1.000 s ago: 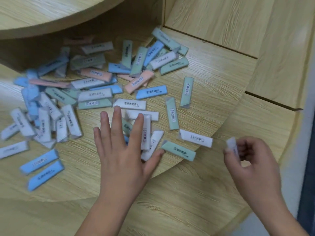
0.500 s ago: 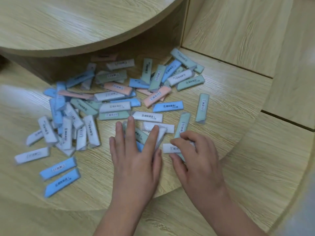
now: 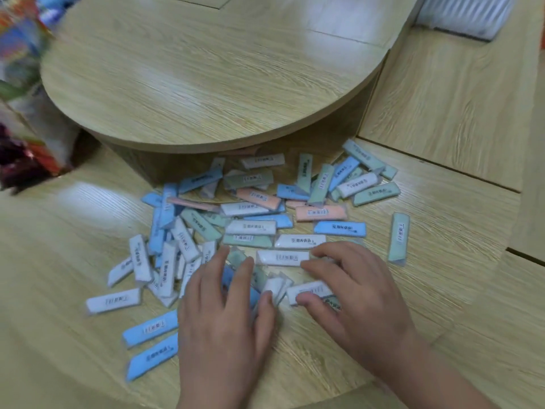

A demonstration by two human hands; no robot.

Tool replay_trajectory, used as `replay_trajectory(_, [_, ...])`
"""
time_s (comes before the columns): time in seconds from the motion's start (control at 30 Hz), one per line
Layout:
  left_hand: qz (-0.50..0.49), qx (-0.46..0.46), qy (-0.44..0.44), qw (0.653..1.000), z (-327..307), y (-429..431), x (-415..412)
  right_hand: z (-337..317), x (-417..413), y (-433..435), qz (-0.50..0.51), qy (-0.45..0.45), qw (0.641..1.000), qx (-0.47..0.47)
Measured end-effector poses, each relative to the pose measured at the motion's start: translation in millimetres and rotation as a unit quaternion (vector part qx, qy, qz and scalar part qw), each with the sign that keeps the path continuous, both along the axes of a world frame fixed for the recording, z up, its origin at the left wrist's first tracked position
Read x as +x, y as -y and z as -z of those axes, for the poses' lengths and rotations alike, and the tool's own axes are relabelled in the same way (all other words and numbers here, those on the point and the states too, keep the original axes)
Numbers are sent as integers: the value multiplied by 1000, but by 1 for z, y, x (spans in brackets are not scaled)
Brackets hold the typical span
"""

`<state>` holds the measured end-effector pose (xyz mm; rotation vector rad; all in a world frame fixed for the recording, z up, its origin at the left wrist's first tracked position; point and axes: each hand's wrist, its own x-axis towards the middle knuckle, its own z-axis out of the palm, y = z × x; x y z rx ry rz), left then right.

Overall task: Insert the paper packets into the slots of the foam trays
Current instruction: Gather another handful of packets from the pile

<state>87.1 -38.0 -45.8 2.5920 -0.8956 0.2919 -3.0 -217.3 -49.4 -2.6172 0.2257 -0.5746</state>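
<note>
Both hands worked at lower centre of the frame. Left hand (image 3: 224,314) lay flat with fingers spread, pressing on overlapped paper packets (image 3: 250,228). Right hand (image 3: 356,299) was arched with fingers bent, its thumb and fingers apparently pinching a white packet (image 3: 309,290). Packets lay scattered across the middle of the tabletop (image 3: 442,290), none of them slotted. What looked like a foam tray (image 3: 466,13) sat blurred at upper right, well apart.

Gathering would probably go best by squaring a few packets into a tidy stack, labels facing one way, before lifting, rather than clawing at the heap.

Counted: two hands, one possible tray, and several dozen packets in white, blue and green, with at least three pink. Overlap prevented an exact tally.
</note>
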Motion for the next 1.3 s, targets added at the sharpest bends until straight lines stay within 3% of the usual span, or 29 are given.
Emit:
replay_trajectory(0.1, [-6, 17, -8, 1000, -15, 6, 50, -18, 34, 7, -19, -60, 998, -26])
replay_trajectory(0.2, [12, 126, -24, 992, -23, 27, 99, -30, 86, 9, -38, -170, 978, -117])
replay_trajectory(0.3, [15, 198, 10, 980, -16, 38, 131, -32, 128, 13, -30, -170, 967, -185])
replay_trajectory(0.5, [40, 224, 2, 974, -8, 35, 148, -28, 182, 24, -64, -208, 960, -177])
replay_trajectory(0.93, [136, 192, -60, 970, -17, -20, 80, -31, 94, 0, -141, -201, 952, -182])
replay_trajectory(1.03, [89, 165, -40, 981, -21, -44, 97, -33, 81, 31, -92, -175, 965, -173])
replay_trajectory(1.13, [9, 146, -70, 987, -23, -65, 127, -34, 75, 85, 49, -195, 971, -132])
replay_trajectory(1.2, [15, 126, -114, 985, -19, -64, 141, -30, 74, 103, 102, -226, 965, -81])
replay_trajectory(1.3, [48, 138, -136, 980, -14, -43, 141, -16, 75, 92, 91, -227, 968, -56])
